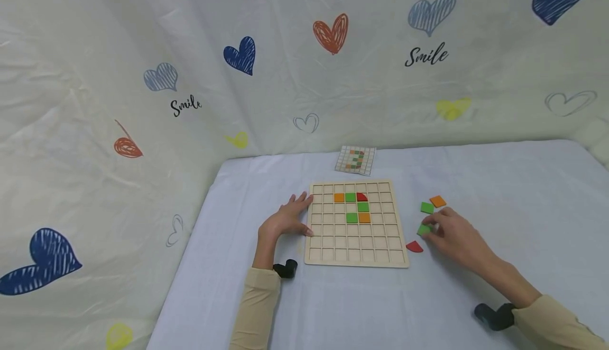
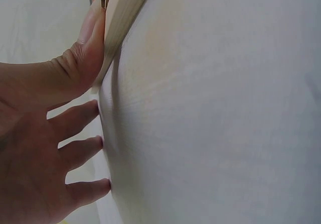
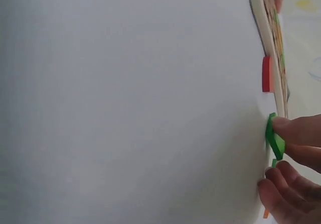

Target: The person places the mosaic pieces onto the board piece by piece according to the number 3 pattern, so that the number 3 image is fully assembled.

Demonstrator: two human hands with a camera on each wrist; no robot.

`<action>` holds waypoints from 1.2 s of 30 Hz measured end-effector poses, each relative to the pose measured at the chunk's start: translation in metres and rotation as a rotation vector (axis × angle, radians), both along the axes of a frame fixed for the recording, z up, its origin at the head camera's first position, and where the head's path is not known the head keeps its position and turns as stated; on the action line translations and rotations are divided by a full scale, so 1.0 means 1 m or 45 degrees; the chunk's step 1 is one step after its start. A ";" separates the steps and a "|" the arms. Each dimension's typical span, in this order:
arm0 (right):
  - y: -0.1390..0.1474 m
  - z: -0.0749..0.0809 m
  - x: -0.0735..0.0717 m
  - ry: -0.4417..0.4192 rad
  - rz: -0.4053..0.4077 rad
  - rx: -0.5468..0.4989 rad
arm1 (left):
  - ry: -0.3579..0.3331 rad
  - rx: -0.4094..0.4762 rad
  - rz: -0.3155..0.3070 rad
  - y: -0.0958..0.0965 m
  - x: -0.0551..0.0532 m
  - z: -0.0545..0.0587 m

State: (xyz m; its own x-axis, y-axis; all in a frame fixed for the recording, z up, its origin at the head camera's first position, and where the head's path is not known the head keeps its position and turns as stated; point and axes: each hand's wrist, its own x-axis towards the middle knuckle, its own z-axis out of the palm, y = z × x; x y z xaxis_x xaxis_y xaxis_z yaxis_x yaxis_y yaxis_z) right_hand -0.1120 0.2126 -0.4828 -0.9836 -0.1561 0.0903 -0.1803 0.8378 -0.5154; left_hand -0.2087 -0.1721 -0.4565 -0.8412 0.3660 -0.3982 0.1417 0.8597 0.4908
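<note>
My right hand [image 1: 458, 238] pinches a green square tile [image 1: 423, 229] between thumb and fingers, right of the board; in the right wrist view this green tile [image 3: 275, 139] is tilted up on edge. My left hand [image 1: 285, 218] rests at the left edge of the wooden grid board [image 1: 333, 256], its fingers spread and its thumb on the rim. On the board's upper cells sit several tiles: orange and green squares and a red quarter-round tile [image 1: 362, 197]. Beside the right hand lie another green square [image 1: 427, 208], an orange square [image 1: 437, 201] and a red quarter-round piece [image 1: 414, 247].
Behind the board lies a pattern card [image 1: 356, 160] printed with a coloured grid. A white cloth [image 1: 352, 307] covers the table. At its back hangs a curtain [image 1: 285, 91] with printed hearts. Each wrist bears a black strap-on camera.
</note>
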 end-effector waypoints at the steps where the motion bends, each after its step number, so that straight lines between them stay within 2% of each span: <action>1: 0.000 0.000 0.000 0.002 0.003 -0.015 | -0.002 -0.003 0.000 0.000 0.000 0.000; 15: -0.002 0.006 0.000 0.070 0.042 -0.153 | -0.004 0.001 -0.005 0.000 0.000 0.001; 18: -0.004 0.009 -0.001 0.031 0.036 -0.192 | -0.003 0.008 -0.003 0.000 -0.001 0.001; 24: -0.011 0.017 -0.005 -0.166 0.037 -0.306 | -0.004 0.018 0.002 0.000 -0.001 0.000; 27: -0.017 0.017 -0.008 -0.228 0.040 -0.343 | -0.003 0.017 0.002 0.000 -0.001 0.000; 36: -0.036 0.013 -0.015 -0.232 0.063 -0.376 | -0.017 0.012 -0.002 -0.001 -0.002 -0.001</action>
